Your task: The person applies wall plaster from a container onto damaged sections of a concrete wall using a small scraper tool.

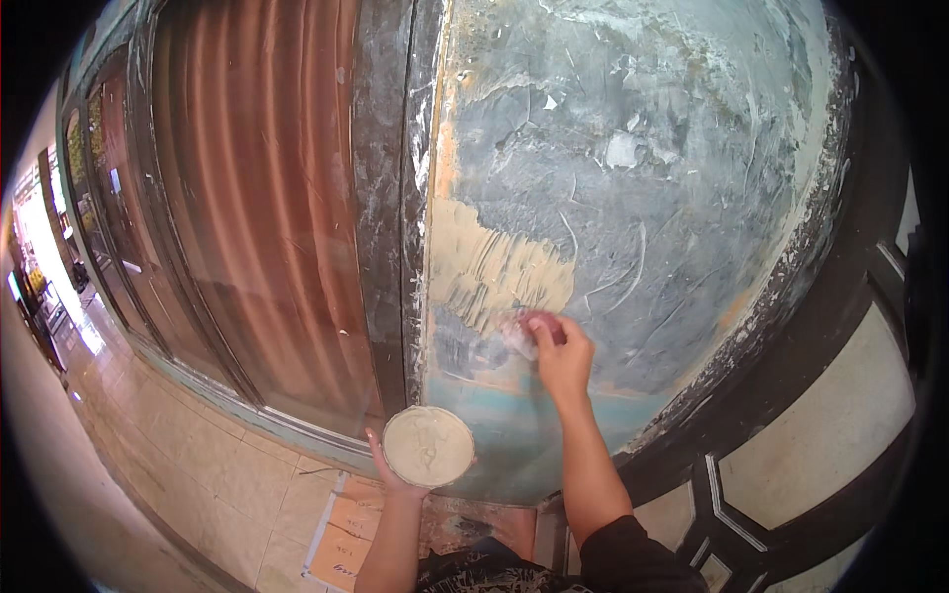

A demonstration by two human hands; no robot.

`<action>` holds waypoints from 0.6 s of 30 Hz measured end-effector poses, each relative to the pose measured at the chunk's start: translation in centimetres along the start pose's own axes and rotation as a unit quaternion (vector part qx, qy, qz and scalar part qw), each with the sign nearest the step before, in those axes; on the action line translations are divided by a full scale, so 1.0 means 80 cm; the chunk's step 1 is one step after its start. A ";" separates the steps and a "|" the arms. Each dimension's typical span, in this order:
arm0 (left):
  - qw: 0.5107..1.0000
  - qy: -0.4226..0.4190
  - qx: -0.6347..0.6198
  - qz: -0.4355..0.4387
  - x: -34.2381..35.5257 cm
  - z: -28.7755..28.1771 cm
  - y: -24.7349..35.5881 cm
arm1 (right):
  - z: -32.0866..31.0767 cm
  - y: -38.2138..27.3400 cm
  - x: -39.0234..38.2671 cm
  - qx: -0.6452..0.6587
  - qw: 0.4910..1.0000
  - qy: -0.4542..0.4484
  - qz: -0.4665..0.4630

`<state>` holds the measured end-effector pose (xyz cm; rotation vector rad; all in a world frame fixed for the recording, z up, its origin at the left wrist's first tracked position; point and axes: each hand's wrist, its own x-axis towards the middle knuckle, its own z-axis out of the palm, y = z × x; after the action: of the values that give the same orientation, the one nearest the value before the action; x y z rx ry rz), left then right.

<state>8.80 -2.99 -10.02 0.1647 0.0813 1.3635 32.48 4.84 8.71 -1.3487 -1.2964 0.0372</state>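
Note:
My right hand [565, 364] grips a putty scraper with a reddish handle [543, 327]. Its pale blade is smeared by motion and meets the wall at the lower edge of a cream putty patch [502, 267]. That patch is ridged and thick. Around it, the grey-blue wall panel [633, 227] carries scratches, white flecks and older smears. Lower left of the scraper, my left hand [395, 472] holds up a round tub [428, 448] of cream putty, fingers wrapped about its side and underneath. The putty's surface shows a few ripples.
Left of the panel stands a dark, paint-spotted post [386, 198], then a glazed frame with a reddish-brown curtain [257, 178]. Tiled floor [208, 474] runs below, with orange cardboard [346, 534] lying on it. A dark-framed panelled door [820, 425] is at the right.

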 end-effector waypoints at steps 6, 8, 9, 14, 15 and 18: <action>1.000 0.002 -0.008 -0.002 -0.005 0.002 0.002 | -0.015 -0.017 0.004 0.132 0.990 0.035 0.038; 1.000 0.004 -0.008 0.000 -0.003 0.002 0.003 | -0.009 -0.003 -0.016 0.062 0.997 -0.032 0.033; 0.999 -0.034 0.005 -0.005 -0.002 0.004 0.003 | -0.003 0.018 -0.021 0.021 0.998 -0.052 0.024; 0.999 -0.030 0.025 0.010 -0.008 0.009 0.009 | -0.002 0.025 -0.006 -0.017 0.999 -0.025 -0.032; 0.999 -0.030 0.020 0.006 -0.009 0.003 0.011 | -0.009 0.013 0.003 0.024 1.000 -0.010 0.006; 0.999 -0.032 0.009 -0.002 -0.009 0.001 0.009 | -0.025 0.003 0.020 0.080 0.995 0.029 0.054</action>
<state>7.97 -3.60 -9.83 0.2222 0.0410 1.3521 34.58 4.62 10.19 -1.2714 -1.1463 0.1731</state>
